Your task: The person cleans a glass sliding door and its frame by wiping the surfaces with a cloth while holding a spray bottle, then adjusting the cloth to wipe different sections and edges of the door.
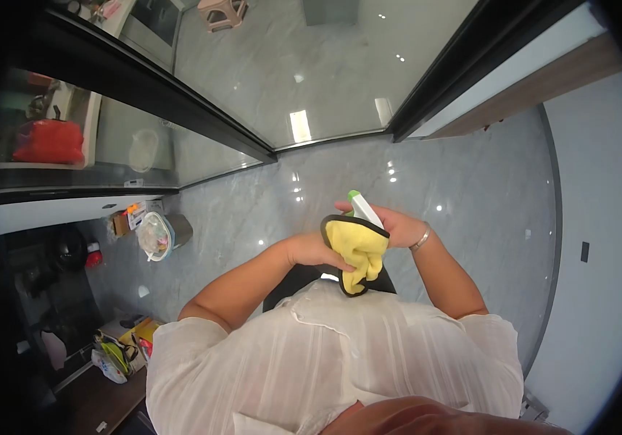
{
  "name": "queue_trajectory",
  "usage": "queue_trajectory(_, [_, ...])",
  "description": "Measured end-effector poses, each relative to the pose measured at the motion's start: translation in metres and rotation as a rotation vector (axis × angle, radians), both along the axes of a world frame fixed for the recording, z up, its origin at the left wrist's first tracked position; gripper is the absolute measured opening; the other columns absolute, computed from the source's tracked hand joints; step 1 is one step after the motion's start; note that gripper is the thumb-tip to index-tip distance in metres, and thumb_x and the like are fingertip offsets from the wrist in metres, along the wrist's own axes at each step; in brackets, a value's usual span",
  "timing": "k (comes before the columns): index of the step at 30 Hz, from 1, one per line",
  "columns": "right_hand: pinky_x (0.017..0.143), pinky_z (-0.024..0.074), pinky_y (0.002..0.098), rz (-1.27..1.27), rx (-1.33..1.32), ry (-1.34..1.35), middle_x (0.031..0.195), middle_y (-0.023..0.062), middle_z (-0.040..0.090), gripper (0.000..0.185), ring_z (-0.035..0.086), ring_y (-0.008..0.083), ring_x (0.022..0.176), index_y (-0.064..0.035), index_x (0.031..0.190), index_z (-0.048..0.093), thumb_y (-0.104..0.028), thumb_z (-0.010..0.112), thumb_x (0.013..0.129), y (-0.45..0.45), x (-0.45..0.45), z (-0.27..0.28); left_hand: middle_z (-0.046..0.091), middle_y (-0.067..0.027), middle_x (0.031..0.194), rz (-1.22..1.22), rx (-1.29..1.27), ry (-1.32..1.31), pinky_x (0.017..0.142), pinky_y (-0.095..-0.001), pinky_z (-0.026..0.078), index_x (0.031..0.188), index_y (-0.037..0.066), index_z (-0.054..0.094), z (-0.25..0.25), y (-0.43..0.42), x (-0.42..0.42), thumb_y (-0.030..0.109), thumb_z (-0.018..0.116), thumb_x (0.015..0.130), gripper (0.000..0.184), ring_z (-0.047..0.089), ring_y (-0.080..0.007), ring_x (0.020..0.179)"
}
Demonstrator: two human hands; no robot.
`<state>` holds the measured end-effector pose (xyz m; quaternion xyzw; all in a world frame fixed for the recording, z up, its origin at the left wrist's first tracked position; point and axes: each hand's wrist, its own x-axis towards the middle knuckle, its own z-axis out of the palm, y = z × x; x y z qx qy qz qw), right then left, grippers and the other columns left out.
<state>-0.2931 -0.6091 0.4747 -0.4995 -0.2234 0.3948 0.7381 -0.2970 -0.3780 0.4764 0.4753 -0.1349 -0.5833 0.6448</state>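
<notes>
Grey marble-patterned floor (238,210), glossy under the lights, stretches to a dark-framed glass partition (275,141); beyond the glass stands a pink plastic stool (222,14). Off to the person's left, a round bin with a plastic liner (156,235) sits beside small boxes.

From where I stand, both hands are busy close in front of the pale shirt (311,362). The left hand (318,250) grips a yellow cloth with black edging (357,246), thumb pressed over its folds. The right hand (399,226), a bracelet at its wrist, has hold of a white-and-green spray bottle (366,209), just behind the cloth's upper edge.

That cloth looks soft, thick and very light, unlikely to slip; a bunched fold or its firmer border should give a sure pinch. The bottle seems stiff, smooth plastic, perhaps slick if wet, best taken around the neck under the trigger. Its lower part is hidden, so I cannot tell how full or heavy it is.
</notes>
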Motion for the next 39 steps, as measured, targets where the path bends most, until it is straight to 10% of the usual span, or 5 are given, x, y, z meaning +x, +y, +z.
queue_trajectory(17, [0.095,0.0462,0.0282,-0.658,-0.155,-0.325,0.134,0.0105,0.056,0.055,0.057,0.0138,0.110,0.0004,0.139,0.045,0.002,0.061,0.087,0.056,0.039,-0.296,0.061,-0.0051,0.123,0.361,0.007,-0.162,0.097,-0.0334,0.047,0.132,0.004,0.052,-0.275,0.050,0.040,0.001,0.077,0.077,0.061,0.058,-0.0169,0.111])
queue_trajectory(19, [0.082,0.0468,0.0228,-0.740,-0.154,-0.249,0.110,0.0034,0.063,0.041,0.056,0.0065,0.090,-0.0008,0.128,0.054,-0.003,0.065,0.088,0.057,0.037,-0.305,0.060,-0.0052,0.124,0.407,0.067,-0.299,0.099,-0.0333,0.046,0.133,0.003,0.051,-0.299,0.061,0.031,0.001,0.077,0.078,0.061,0.057,-0.0174,0.113])
queue_trajectory(23, [0.078,0.0497,0.0231,-0.976,-0.032,-0.350,0.116,0.0068,0.062,0.040,0.058,0.0074,0.085,0.0000,0.127,0.053,-0.005,0.064,0.089,0.038,0.052,-0.294,0.060,-0.0057,0.125,0.603,0.149,-0.469,0.101,-0.0334,0.044,0.133,0.002,0.051,-0.329,0.099,0.036,0.003,0.074,0.082,0.055,0.056,-0.0182,0.115])
queue_trajectory(34, [0.069,0.0495,0.0249,-1.113,0.076,-0.723,0.101,0.0086,0.065,0.031,0.057,0.0092,0.076,0.0011,0.121,0.056,-0.010,0.063,0.092,0.019,0.048,-0.167,0.061,-0.0157,0.116,0.807,0.666,-1.694,0.103,-0.0389,0.042,0.122,0.002,0.054,-0.215,0.222,0.126,0.006,0.076,0.072,0.054,0.055,-0.0312,0.118])
queue_trajectory(39, [0.068,0.0488,0.0246,-1.218,0.077,-0.672,0.097,0.0085,0.066,0.023,0.057,0.0095,0.072,0.0011,0.112,0.060,-0.012,0.062,0.093,0.009,0.030,-0.156,0.062,-0.0093,0.111,0.217,0.906,-2.226,0.111,-0.0480,0.032,0.092,0.005,0.065,-0.146,0.223,0.164,0.005,0.071,0.064,0.029,0.051,-0.0303,0.122])
